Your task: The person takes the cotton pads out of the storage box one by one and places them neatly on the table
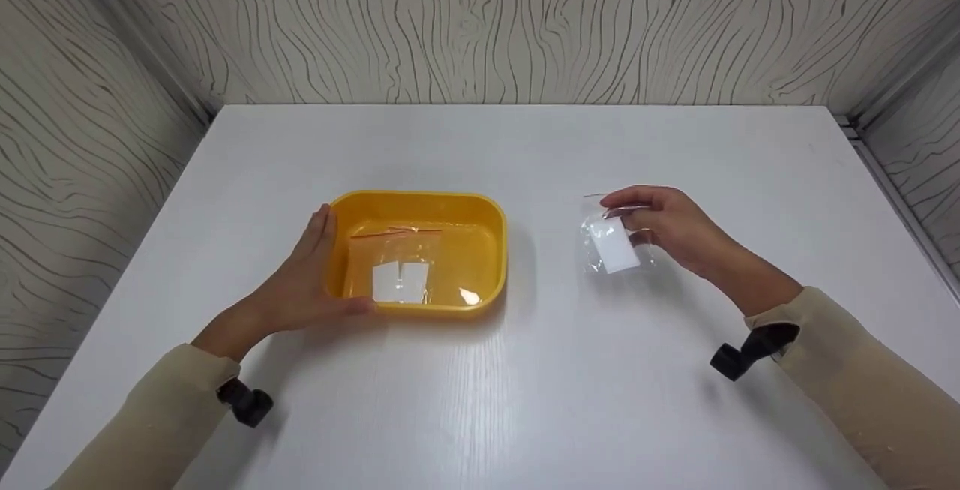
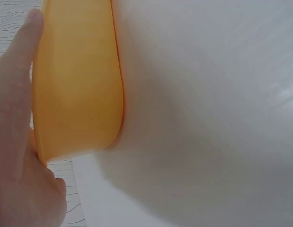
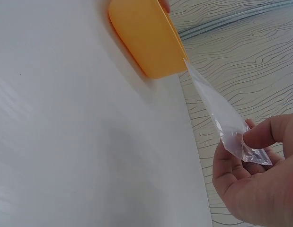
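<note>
A yellow plastic tub (image 1: 465,314) stands on the table left of the middle. My left hand (image 1: 304,280) rests against its near left corner, fingers straight along the left side and thumb (image 2: 28,35) lying along the front rim. Inside the tub, clear zip bags (image 1: 360,254) with red seal lines overlap, white pieces (image 1: 400,284) showing in them. Right of the tub, my right hand (image 1: 667,223) pinches a small clear plastic bag (image 3: 215,106) by one edge, between thumb and fingers. A flat white rectangular piece (image 1: 615,245) shows in that bag, above the table.
The white table (image 1: 480,400) runs back to a wood-grain patterned wall (image 1: 480,25), with similar panels at both sides. Black wrist mounts (image 1: 754,351) sit on both beige sleeves (image 1: 847,377).
</note>
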Motion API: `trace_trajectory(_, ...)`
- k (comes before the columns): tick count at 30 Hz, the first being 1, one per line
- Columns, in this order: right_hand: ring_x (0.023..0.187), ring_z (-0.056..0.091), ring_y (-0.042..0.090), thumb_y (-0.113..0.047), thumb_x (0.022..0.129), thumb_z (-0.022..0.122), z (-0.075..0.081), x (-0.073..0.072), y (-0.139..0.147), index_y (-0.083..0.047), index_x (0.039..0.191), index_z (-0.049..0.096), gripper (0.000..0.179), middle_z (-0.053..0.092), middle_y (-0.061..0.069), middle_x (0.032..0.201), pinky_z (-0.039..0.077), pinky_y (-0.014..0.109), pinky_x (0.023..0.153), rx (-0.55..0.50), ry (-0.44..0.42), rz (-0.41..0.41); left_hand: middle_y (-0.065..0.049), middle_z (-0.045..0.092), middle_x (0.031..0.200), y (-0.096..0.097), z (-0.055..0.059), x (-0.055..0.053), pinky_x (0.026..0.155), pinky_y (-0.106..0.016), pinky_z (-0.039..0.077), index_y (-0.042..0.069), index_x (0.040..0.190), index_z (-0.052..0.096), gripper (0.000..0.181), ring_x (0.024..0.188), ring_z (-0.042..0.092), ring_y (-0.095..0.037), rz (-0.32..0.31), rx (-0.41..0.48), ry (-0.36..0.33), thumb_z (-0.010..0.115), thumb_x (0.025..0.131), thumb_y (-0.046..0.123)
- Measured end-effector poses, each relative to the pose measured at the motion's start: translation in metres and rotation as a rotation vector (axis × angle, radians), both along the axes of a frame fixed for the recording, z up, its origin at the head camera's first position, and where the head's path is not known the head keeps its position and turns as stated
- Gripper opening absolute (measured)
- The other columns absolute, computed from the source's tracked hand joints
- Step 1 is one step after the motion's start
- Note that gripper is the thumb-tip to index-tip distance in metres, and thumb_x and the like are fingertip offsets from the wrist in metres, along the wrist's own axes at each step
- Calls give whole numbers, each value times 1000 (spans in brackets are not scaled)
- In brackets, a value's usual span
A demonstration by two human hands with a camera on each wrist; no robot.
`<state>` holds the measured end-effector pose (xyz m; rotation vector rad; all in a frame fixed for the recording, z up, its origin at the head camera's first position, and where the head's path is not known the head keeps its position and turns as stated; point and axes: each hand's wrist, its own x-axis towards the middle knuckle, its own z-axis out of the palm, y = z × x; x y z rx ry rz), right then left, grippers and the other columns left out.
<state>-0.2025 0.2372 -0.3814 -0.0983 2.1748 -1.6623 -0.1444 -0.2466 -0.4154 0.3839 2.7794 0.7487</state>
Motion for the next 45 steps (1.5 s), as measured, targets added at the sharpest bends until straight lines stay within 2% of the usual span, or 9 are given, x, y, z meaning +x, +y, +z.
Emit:
trace_trajectory(6,109,58,20,6,94,46,-1,-1,6,9,133,55,41,61,6,123,55,30,87,7,-5,-14,-17,-14,169,1,0,0,118,-62,22,5,160,-15,143,156,-3,-38,6,-5,4,75,74,74)
trace_trajectory(13,105,60,18,6,94,45,-4,-1,17,9,133,55,41,62,3,121,54,29,86,-7,6,-26,-18,-16,168,0,0,0,120,-61,17,2,159,-16,143,156,-8,-37,-6,0,-3,76,75,72)
trace_trajectory(26,107,61,16,4,97,46,-6,1,39,8,135,53,40,62,1,122,55,29,87,14,15,-42,-16,-15,169,1,0,0,118,-63,20,5,160,-15,143,156,-5,-38,4,13,1,76,74,72)
trace_trajectory(39,105,60,13,5,98,47,-9,5,69,-1,129,63,36,63,-5,117,55,27,85,-6,30,-67,-17,-15,169,0,-1,-1,119,-62,20,5,160,-15,143,156,-5,-37,0,8,9,76,73,73)
trace_trajectory(45,105,59,12,5,97,48,-9,6,80,-2,130,62,36,61,-6,119,54,26,85,31,27,-56,-17,-16,169,0,0,0,119,-61,20,3,160,-16,142,156,-4,-39,-2,-3,3,75,75,72)
